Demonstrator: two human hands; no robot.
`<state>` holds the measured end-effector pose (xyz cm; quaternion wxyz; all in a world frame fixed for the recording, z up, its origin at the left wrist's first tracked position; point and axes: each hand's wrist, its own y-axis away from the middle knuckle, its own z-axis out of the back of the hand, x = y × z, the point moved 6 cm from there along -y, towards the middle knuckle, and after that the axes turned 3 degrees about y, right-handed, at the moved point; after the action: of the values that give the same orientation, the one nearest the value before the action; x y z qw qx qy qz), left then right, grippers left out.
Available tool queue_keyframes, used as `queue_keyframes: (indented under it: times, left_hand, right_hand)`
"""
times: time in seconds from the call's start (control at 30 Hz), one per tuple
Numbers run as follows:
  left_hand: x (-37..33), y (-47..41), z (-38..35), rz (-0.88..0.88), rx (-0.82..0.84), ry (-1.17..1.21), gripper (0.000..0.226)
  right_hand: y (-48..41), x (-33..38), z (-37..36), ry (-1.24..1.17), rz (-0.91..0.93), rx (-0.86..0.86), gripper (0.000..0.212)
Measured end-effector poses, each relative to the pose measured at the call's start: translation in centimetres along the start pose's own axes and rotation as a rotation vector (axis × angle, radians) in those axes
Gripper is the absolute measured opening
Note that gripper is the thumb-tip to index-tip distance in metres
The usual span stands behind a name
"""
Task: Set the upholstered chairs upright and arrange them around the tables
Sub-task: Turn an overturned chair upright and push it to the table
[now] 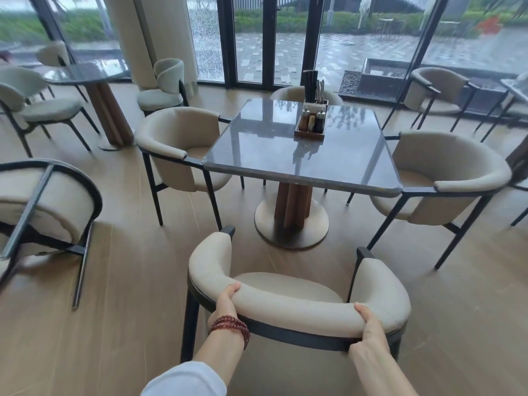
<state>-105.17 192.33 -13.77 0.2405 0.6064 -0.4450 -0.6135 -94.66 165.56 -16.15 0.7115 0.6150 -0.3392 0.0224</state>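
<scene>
A beige upholstered chair (297,307) with a black frame stands upright just in front of me, facing the square grey table (303,155). My left hand (225,304) grips the left part of its curved backrest, thumb over the top. On the right part of the same backrest my right hand (368,327) grips the padding. Three matching chairs stand at the table: one on its left (177,144), one on its right (445,172), one behind it (288,94), mostly hidden. Another beige chair (43,201) lies tipped over on the floor at the left.
A wooden caddy (311,121) with bottles and cutlery sits on the table. A round table (85,74) with other chairs stands at the back left beside a column (148,38). Glass doors run along the back. More chairs (437,87) stand at the right.
</scene>
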Motion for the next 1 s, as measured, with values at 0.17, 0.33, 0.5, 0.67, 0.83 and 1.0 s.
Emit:
queue_keyframes:
  times: [0.17,0.33,0.5,0.67,0.83,1.0]
  left_hand:
    - [-1.6,-0.3,-1.7,-0.001,0.018,-0.074,0.068]
    - [-1.5,-0.4,-2.0,0.012,0.03,-0.064,0.066]
    - [-3.1,-0.9,-3.0,-0.005,0.033,-0.084,0.066]
    - [-3.6,-1.8,-3.7,-0.007,0.054,-0.059,0.055]
    - [-2.9,-3.3,-4.3,-0.002,0.074,0.056,0.033]
    - [-2.1,-5.7,-5.2,-0.016,0.18,0.151,0.029]
  right_hand:
    - [-0.5,1.0,-1.5,0.004,-0.009,0.012,0.074]
    - [-1.1,1.4,-1.7,-0.006,0.006,0.004,0.075]
    - [-1.4,1.6,-2.6,-0.023,0.023,0.036,0.076]
    - [-1.7,2.9,-4.1,-0.053,0.057,0.092,0.077]
    - [-3.9,3.8,-5.9,-0.073,0.15,0.186,0.079]
    - [-6.1,3.7,-6.9,-0.194,0.2,0.237,0.077]
